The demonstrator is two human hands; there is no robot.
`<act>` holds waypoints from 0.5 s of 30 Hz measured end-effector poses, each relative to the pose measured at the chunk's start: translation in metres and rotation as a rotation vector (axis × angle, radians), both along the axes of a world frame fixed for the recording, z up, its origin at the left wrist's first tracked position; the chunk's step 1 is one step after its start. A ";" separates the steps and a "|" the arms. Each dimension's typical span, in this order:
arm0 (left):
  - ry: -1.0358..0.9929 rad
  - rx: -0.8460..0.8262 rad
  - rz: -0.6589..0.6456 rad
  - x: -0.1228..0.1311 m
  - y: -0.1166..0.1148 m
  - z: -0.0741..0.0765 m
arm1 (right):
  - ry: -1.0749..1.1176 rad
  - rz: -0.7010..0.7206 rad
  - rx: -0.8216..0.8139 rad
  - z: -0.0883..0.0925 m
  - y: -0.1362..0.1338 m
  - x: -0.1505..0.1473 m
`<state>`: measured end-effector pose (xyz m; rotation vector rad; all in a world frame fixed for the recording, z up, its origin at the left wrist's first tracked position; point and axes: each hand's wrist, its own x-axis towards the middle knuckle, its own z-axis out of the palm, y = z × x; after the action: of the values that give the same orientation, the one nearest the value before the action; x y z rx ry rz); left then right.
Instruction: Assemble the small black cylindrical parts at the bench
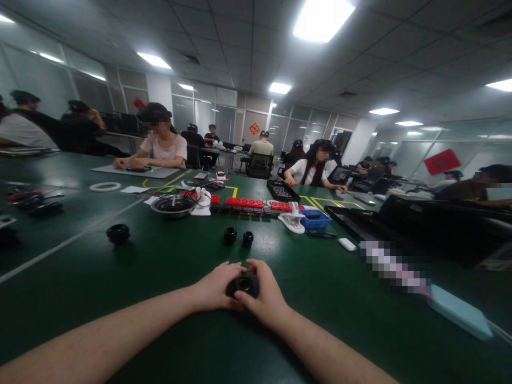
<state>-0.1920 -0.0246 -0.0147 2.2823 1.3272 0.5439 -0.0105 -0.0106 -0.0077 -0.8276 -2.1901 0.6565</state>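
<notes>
Head view: left hand (218,285), right hand (267,293) clasping black part (250,288); larger fitting (230,236), smaller fitting (248,238) beyond; blue bin (314,221) farther back.

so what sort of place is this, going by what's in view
Probably a shared workroom or workshop in an office: a large green worktable holds black round parts, several people sit at tables, and glass partitions line the back.

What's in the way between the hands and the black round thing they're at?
Nothing that I can see. The left hand and right hand are both around the black piece. Two other black pieces sit beyond the hands, not in between.
</notes>
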 end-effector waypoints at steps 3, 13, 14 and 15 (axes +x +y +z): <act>-0.005 -0.006 0.006 0.002 -0.003 0.006 | -0.005 0.021 -0.019 0.000 0.000 0.001; -0.017 -0.017 -0.009 0.003 -0.006 0.013 | 0.009 0.189 -0.012 0.003 0.000 0.007; -0.012 -0.018 -0.012 0.002 -0.004 0.011 | 0.007 0.161 -0.019 0.003 0.000 0.006; -0.007 -0.019 -0.014 0.002 -0.003 0.009 | 0.006 0.131 -0.026 0.003 0.000 0.005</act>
<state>-0.1904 -0.0280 -0.0058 2.2700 1.3071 0.5321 -0.0051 -0.0105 -0.0049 -0.6978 -2.2485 0.7521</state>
